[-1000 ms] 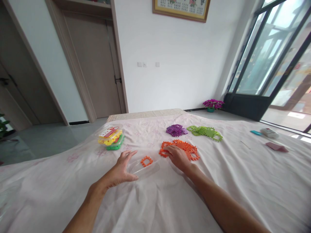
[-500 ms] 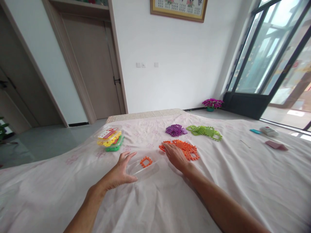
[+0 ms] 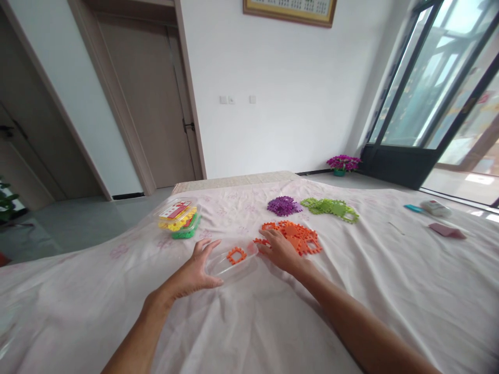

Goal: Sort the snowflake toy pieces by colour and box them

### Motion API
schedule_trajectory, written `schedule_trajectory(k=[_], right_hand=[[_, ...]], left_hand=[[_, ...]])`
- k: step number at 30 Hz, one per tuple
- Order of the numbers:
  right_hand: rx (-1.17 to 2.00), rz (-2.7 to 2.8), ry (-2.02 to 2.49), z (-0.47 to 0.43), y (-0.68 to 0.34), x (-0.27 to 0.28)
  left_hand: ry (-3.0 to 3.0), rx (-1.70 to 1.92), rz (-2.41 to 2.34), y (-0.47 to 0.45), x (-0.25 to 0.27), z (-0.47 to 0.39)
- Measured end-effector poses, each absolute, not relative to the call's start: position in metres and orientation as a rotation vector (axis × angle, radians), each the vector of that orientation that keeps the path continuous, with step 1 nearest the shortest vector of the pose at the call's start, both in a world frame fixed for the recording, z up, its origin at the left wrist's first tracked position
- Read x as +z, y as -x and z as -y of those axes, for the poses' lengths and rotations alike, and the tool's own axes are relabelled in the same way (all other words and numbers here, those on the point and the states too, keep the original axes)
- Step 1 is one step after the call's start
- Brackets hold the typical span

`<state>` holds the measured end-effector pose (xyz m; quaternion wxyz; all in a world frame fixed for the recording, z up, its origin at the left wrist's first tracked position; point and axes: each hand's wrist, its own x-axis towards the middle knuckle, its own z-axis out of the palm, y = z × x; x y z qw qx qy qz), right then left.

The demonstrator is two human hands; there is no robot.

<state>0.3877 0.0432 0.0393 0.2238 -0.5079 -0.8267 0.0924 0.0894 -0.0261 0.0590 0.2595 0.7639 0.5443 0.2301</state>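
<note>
A clear plastic box (image 3: 228, 270) lies on the cloth with one square orange toothed piece (image 3: 236, 255) inside. My left hand (image 3: 198, 267) curves round the box's left end, fingers at the far side and thumb at the near side, gripping it. To the right of the box spreads a pile of orange toothed plastic pieces (image 3: 298, 236). My right hand (image 3: 278, 252) is at the pile's left edge, its fingers closed on an orange piece (image 3: 262, 242) that sticks out beside the fingertips; the rest of that piece is hidden.
Beyond the orange pile lie purple pieces (image 3: 284, 206) and green pieces (image 3: 331, 209). Two stacked clear boxes with yellow (image 3: 179, 222) and green contents (image 3: 186, 232) stand at the left. A pink cloth (image 3: 447, 230) and a white packet (image 3: 435, 209) lie at the right.
My right hand has drawn slightly back toward me at the pile's left edge, with an orange piece at its fingertips. My left hand keeps its place at the box.
</note>
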Motion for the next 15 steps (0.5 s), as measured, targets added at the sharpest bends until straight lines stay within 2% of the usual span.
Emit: schedule_trajectory(k=[15], right_hand=[[0.169, 2.281, 1.528, -0.047, -0.383, 0.038]], left_hand=[[-1.926, 0.890, -1.349, -0.091, 0.042, 0.020]])
